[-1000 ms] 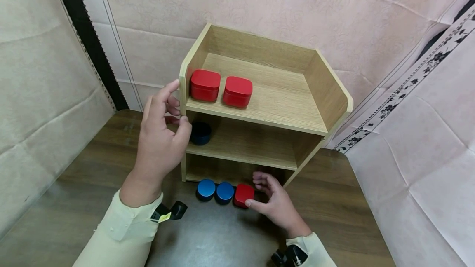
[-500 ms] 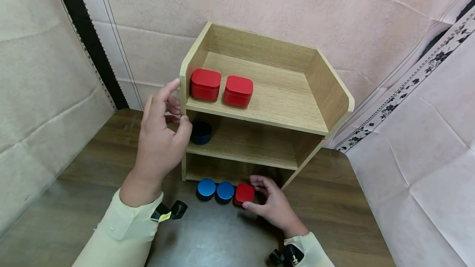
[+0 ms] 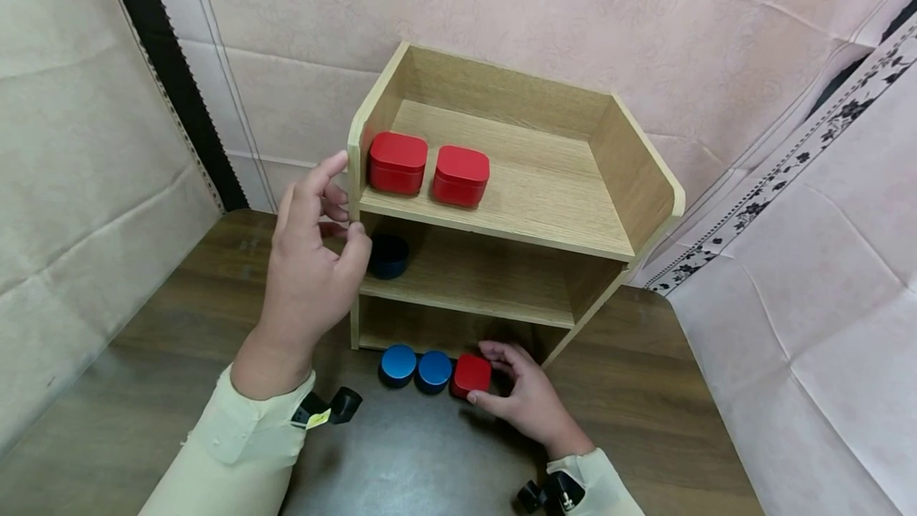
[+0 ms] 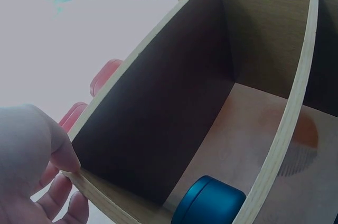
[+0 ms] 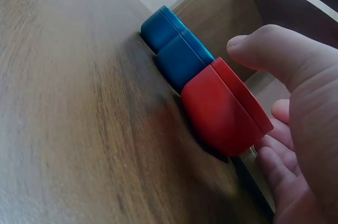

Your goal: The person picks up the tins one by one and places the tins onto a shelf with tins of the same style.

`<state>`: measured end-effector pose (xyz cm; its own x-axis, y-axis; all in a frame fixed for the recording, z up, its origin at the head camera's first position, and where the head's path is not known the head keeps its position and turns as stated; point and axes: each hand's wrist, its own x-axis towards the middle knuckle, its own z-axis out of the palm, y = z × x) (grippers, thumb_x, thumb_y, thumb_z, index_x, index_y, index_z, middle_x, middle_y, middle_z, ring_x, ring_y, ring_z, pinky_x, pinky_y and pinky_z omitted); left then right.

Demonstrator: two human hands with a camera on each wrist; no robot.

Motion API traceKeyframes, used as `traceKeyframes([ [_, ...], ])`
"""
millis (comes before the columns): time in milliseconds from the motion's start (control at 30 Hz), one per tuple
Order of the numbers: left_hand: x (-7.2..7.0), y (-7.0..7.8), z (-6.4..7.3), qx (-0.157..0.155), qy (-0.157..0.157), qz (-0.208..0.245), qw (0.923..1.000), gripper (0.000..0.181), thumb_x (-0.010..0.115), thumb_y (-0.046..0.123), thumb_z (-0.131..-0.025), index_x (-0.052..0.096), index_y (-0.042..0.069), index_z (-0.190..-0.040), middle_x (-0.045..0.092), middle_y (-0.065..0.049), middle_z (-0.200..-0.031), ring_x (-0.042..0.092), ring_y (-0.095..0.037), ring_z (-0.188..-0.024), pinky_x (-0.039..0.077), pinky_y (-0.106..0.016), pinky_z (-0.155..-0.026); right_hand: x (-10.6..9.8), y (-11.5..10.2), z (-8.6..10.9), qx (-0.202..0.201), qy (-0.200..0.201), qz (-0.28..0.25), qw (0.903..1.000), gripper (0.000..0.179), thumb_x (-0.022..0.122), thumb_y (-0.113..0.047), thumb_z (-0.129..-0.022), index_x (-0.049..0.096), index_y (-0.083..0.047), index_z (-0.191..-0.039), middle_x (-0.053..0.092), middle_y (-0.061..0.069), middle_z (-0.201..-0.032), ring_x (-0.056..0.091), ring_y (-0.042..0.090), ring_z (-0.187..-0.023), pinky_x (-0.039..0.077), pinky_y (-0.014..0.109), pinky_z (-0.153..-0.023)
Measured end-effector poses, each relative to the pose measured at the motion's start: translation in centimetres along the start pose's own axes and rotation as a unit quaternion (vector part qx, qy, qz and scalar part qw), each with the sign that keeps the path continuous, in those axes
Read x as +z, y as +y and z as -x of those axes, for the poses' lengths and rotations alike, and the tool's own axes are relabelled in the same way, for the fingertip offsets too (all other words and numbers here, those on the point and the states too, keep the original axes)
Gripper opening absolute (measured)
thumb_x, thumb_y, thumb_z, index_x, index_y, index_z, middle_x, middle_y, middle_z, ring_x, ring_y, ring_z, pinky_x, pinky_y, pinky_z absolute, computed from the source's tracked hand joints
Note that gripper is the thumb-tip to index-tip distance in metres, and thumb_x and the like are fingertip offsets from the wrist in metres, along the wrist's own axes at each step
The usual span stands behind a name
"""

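Note:
A small wooden shelf unit (image 3: 494, 241) stands at the back of the table. My left hand (image 3: 308, 261) holds its left side panel, the thumb at the front edge and the fingers outside. Low in front of the unit, a red tin (image 3: 471, 375) ends a row with two round blue tins (image 3: 397, 365) (image 3: 433, 372). My right hand (image 3: 526, 396) is spread around the red tin's right end. In the right wrist view its thumb (image 5: 264, 49) stands off the lid and its fingertips are close to the tin's corner; contact is unclear.
Two red tins (image 3: 397, 164) (image 3: 462, 176) sit at the left of the top shelf. A dark blue round tin (image 3: 388, 256) stands at the left of the middle shelf, also seen as a blue tin (image 4: 211, 203) in the left wrist view. Cloth walls (image 3: 501, 6) surround the table.
My right hand has moved slightly left, nearer around the red tin on the table. The left hand stays on the side panel, and the tins have not moved.

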<state>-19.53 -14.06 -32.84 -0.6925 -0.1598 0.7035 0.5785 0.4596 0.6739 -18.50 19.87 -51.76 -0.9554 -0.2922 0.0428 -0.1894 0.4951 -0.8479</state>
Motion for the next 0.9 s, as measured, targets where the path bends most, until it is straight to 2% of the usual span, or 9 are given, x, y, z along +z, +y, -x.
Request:
traceKeyframes([
  [233, 0.07, -0.01, -0.08, 0.001, 0.000, 0.003, 1.0000, 0.078, 0.062, -0.005, -0.099, 0.049, 0.026, -0.169, 0.056, -0.019, -0.130, 0.056, -0.015, -0.109, 0.056, -0.039, -0.089, -0.03, -0.04, -0.07, 0.002, -0.003, 0.006, 1.0000, 0.074, 0.100, -0.028, -0.085, 0.068, -0.019, -0.151, 0.065, -0.007, -0.148, 0.066, 0.015, -0.134, 0.054, 0.032, -0.120],
  [567, 0.06, -0.07, -0.08, 0.002, 0.001, 0.004, 1.0000, 0.078, 0.062, -0.004, -0.099, 0.049, 0.026, -0.169, 0.056, -0.019, -0.130, 0.055, -0.013, -0.109, 0.056, -0.037, -0.088, 0.06, 0.34, -0.15, -0.036, -0.002, 0.034, 0.9988, 0.064, 0.100, -0.034, -0.085, 0.073, -0.027, -0.143, 0.065, -0.007, -0.144, 0.067, 0.014, -0.126, 0.058, 0.032, -0.113],
  [900, 0.04, -0.03, -0.06, 0.001, -0.001, 0.004, 1.0000, 0.077, 0.062, -0.004, -0.099, 0.049, 0.025, -0.169, 0.056, -0.019, -0.130, 0.055, -0.013, -0.109, 0.056, -0.035, -0.089, 0.14, 0.09, -0.10, -0.026, 0.001, 0.057, 0.9980, 0.065, 0.100, -0.031, -0.084, 0.073, -0.027, -0.143, 0.064, -0.010, -0.145, 0.066, 0.013, -0.128, 0.057, 0.034, -0.114],
])
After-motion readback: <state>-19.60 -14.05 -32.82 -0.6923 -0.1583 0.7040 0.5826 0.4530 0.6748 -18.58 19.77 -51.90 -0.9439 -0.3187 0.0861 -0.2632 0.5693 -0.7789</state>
